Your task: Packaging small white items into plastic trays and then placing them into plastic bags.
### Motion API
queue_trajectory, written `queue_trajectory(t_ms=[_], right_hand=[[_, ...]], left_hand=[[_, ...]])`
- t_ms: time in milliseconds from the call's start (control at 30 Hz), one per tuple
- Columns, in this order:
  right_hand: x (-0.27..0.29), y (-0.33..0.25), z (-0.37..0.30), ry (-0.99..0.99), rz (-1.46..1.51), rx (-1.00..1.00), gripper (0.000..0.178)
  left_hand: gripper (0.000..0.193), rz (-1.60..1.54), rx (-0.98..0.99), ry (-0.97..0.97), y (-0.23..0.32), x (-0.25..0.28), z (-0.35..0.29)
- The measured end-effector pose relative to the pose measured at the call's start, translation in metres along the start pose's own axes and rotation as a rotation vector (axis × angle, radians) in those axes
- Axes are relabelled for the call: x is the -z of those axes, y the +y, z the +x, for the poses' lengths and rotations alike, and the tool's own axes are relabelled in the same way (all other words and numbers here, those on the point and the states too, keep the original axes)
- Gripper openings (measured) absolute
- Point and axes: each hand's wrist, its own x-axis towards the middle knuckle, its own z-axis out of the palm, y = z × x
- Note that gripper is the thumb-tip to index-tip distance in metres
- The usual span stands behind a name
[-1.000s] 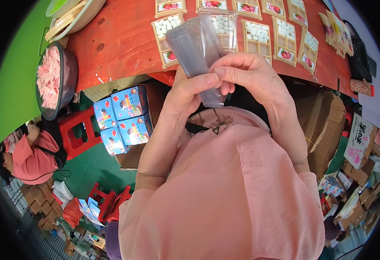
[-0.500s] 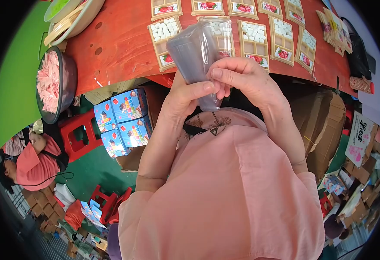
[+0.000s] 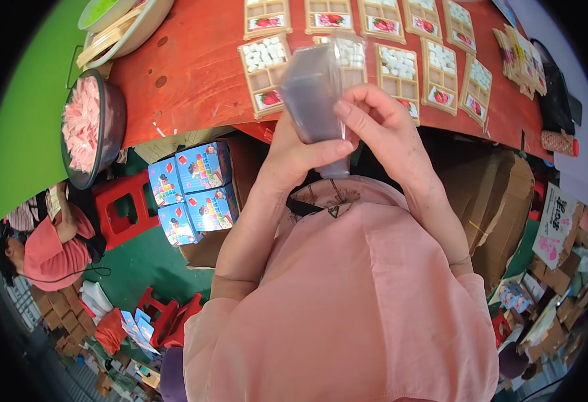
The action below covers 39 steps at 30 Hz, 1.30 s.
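In front of my chest, my left hand (image 3: 292, 155) is closed round a stack of clear plastic covers (image 3: 309, 84), thumb across its near end. The stack is tilted and looks greyish where the layers overlap. My right hand (image 3: 396, 134) pinches the right edge of the stack between thumb and bent fingers, where a single clear cover (image 3: 337, 74) stands slightly apart. Behind the plastic, partly hidden, lies a beige compartment tray (image 3: 354, 55). Similar beige trays (image 3: 398, 86) lie in rows on the red table (image 3: 193, 74), with white pieces and strawberry-printed packets in them.
At the left are a dark tub (image 3: 111, 124) of pink packets and a pale basin (image 3: 148, 32). Blue printed boxes (image 3: 203, 171) sit below the table edge beside a red stool (image 3: 123, 208). Bundled packets (image 3: 522, 57) lie far right. A seated person (image 3: 56, 251) is at left.
The stack and both hands have shifted slightly right. My right fingers have moved a little along the plastic edge, and the view has tilted slightly.
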Motion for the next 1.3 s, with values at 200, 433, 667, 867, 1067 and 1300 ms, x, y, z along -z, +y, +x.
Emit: queue_trajectory(t_ms=[200, 433, 667, 867, 1067, 1300], right_hand=[[-0.022, -0.004, 0.0, 0.099, -0.145, 0.248, 0.004], [0.002, -0.009, 0.011, 0.042, 0.04, 0.398, 0.005], [0.01, -0.014, 0.007, -0.019, -0.071, 0.327, 0.005], [0.012, -0.005, 0.01, -0.094, -0.022, 0.264, 0.008], [0.016, -0.003, 0.011, -0.147, 0.003, 0.176, 0.008], [0.019, 0.007, 0.008, -0.129, 0.129, 0.085, 0.013]], left_hand=[[0.076, 0.047, -0.101, 0.125, 0.023, 0.007, -0.011], [0.06, -0.14, -0.275, 0.467, 0.077, 0.084, -0.025], [0.045, 0.214, -0.12, 0.694, 0.118, 0.177, 0.002], [0.03, 0.59, -0.298, 0.902, 0.11, 0.215, -0.003], [0.032, 1.087, -0.602, 0.729, 0.064, 0.05, -0.012], [0.067, 0.436, -0.084, 0.087, -0.016, -0.034, -0.015]])
